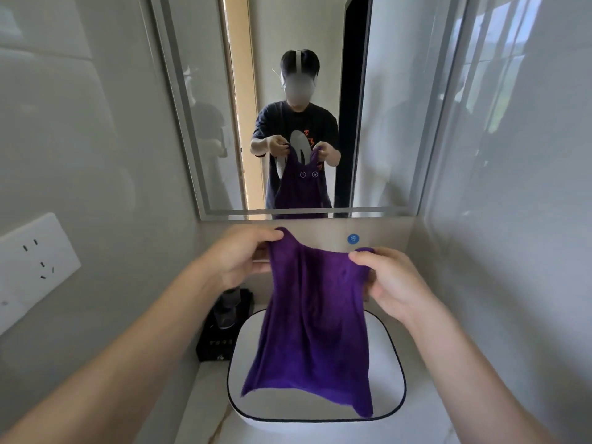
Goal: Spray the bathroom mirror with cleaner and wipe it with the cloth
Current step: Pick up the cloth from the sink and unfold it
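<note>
The purple terry cloth (310, 315) hides the left hand's (238, 257) and right hand's (389, 280) fingertips. Below them it covers much of the white rounded basin (387, 357).

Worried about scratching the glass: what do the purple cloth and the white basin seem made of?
Cloth: soft matte fuzzy pile hanging in limp folds, probably microfibre. Basin: smooth glossy white with a thin dark rim line, likely ceramic, possibly resin.

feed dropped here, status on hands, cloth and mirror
Left hand and right hand each pinch a top corner of the purple cloth, hanging over the sink. Cloth short of the mirror, nothing between them.
</note>
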Tool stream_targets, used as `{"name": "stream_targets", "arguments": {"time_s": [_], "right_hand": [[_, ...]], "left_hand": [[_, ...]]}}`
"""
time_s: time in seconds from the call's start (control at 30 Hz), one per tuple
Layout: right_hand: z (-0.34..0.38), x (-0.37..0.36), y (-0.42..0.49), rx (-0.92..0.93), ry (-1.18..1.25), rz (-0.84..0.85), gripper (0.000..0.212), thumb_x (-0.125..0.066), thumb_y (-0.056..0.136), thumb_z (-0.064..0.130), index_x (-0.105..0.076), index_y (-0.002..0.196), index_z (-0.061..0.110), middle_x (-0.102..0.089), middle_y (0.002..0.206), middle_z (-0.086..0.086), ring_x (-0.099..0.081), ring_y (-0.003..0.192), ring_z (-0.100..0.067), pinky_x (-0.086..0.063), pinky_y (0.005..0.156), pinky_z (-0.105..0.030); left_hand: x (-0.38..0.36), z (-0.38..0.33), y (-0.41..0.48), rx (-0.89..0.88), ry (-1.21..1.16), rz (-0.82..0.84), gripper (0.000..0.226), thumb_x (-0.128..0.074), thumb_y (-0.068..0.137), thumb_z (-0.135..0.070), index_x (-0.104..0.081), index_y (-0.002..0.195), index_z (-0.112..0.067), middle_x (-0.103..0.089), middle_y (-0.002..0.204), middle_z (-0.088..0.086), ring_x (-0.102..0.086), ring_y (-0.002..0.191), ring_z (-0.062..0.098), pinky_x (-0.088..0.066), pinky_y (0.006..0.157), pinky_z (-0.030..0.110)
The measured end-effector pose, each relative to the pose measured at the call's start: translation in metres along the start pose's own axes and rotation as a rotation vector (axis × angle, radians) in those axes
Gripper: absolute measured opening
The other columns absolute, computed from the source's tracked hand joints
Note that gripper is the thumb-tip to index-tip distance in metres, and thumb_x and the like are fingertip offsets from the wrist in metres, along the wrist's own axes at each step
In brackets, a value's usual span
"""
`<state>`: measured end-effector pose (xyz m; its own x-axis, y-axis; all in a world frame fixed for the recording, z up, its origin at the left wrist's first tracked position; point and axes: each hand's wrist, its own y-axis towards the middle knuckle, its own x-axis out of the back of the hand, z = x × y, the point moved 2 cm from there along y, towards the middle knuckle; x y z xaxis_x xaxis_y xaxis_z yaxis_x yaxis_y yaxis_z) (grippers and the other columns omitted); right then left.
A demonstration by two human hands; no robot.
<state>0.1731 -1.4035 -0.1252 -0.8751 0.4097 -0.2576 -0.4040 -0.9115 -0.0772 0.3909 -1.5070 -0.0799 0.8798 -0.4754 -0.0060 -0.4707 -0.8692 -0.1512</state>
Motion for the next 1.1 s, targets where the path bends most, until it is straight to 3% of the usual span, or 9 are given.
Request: {"name": "stream_targets", "arguments": {"time_s": [0.13, 0.3, 0.43, 0.53, 0.67, 0.83, 0.9, 0.97, 1.1], "right_hand": [[0.004, -0.034, -0.008, 0.042, 0.001, 0.106, 0.018, -0.070, 0.092, 0.005, -0.063, 0.107, -0.004, -0.073, 0.098, -0.020, -0.074, 0.085, -0.029, -0.060, 0.071, -0.038], [0.010, -0.045, -0.017, 0.114, 0.077, 0.187, 0.026, -0.050, 0.102, 0.014, -0.072, 0.107, 0.002, -0.074, 0.107, -0.019, -0.074, 0.097, -0.030, -0.059, 0.087, -0.041], [0.015, -0.033, -0.021, 0.208, 0.022, 0.222, 0.026, -0.051, 0.099, 0.011, -0.076, 0.103, 0.003, -0.075, 0.097, -0.013, -0.073, 0.090, -0.028, -0.059, 0.085, -0.039], [0.015, -0.015, -0.017, 0.349, -0.079, 0.026, 0.030, -0.056, 0.096, 0.000, -0.079, 0.084, 0.016, -0.077, 0.091, -0.005, -0.072, 0.086, -0.020, -0.056, 0.078, -0.034], [-0.016, 0.013, -0.003, 0.247, -0.082, -0.045, 0.011, -0.073, 0.083, 0.013, -0.077, 0.092, 0.019, -0.070, 0.107, -0.006, -0.066, 0.111, -0.029, -0.051, 0.081, -0.031], [-0.065, 0.006, -0.014, 0.036, -0.185, 0.291, 0.097, -0.085, 0.051, 0.073, -0.066, 0.128, 0.017, -0.070, 0.129, 0.001, -0.058, 0.132, -0.017, -0.046, 0.102, -0.031], [-0.073, -0.009, -0.024, 0.020, -0.196, 0.434, 0.097, -0.086, 0.059, 0.067, -0.060, 0.136, 0.014, -0.067, 0.137, 0.000, -0.057, 0.134, -0.015, -0.044, 0.108, -0.028], [-0.078, -0.024, -0.030, 0.027, -0.127, 0.494, 0.079, -0.090, 0.069, 0.042, -0.061, 0.135, 0.011, -0.066, 0.138, -0.007, -0.058, 0.133, -0.024, -0.043, 0.112, -0.036], [-0.076, -0.039, -0.036, 0.093, -0.005, 0.342, 0.036, -0.077, 0.072, 0.004, -0.078, 0.106, 0.017, -0.076, 0.116, -0.013, -0.071, 0.107, -0.027, -0.055, 0.095, -0.037]], "left_hand": [[-0.033, 0.007, -0.008, -0.082, 0.010, 0.127, 0.027, -0.068, 0.095, -0.012, -0.071, 0.119, -0.001, -0.076, 0.103, 0.014, -0.071, 0.090, 0.021, -0.059, 0.083, 0.033], [-0.038, 0.004, -0.012, -0.294, 0.206, 0.118, 0.049, -0.091, 0.071, -0.016, -0.072, 0.116, -0.012, -0.077, 0.113, 0.008, -0.073, 0.104, 0.021, -0.058, 0.095, 0.031], [-0.030, -0.001, -0.007, -0.396, 0.262, 0.095, 0.028, -0.077, 0.084, 0.005, -0.075, 0.104, -0.014, -0.077, 0.099, 0.004, -0.072, 0.093, 0.016, -0.059, 0.087, 0.026], [-0.028, -0.004, -0.008, -0.390, 0.187, 0.128, 0.024, -0.064, 0.091, 0.011, -0.072, 0.100, -0.010, -0.075, 0.091, 0.003, -0.071, 0.085, 0.013, -0.057, 0.078, 0.023], [-0.022, -0.014, -0.013, -0.333, 0.056, 0.226, 0.024, -0.055, 0.097, 0.008, -0.066, 0.096, -0.013, -0.069, 0.088, 0.003, -0.067, 0.080, 0.014, -0.055, 0.076, 0.025], [-0.012, -0.037, -0.019, -0.336, -0.062, 0.301, 0.022, -0.051, 0.099, 0.003, -0.062, 0.097, -0.016, -0.066, 0.087, 0.002, -0.065, 0.076, 0.013, -0.056, 0.072, 0.024], [-0.007, -0.044, -0.019, -0.346, -0.106, 0.294, 0.022, -0.052, 0.099, 0.000, -0.063, 0.096, -0.019, -0.067, 0.087, 0.000, -0.066, 0.075, 0.012, -0.057, 0.071, 0.024], [-0.002, -0.046, -0.017, -0.345, -0.149, 0.273, 0.022, -0.053, 0.099, -0.003, -0.065, 0.094, -0.020, -0.068, 0.088, -0.001, -0.066, 0.076, 0.012, -0.057, 0.073, 0.025], [0.008, -0.035, -0.009, -0.298, -0.200, 0.140, 0.017, -0.056, 0.099, -0.005, -0.066, 0.100, -0.018, -0.071, 0.091, 0.001, -0.068, 0.078, 0.012, -0.058, 0.073, 0.027]]}}
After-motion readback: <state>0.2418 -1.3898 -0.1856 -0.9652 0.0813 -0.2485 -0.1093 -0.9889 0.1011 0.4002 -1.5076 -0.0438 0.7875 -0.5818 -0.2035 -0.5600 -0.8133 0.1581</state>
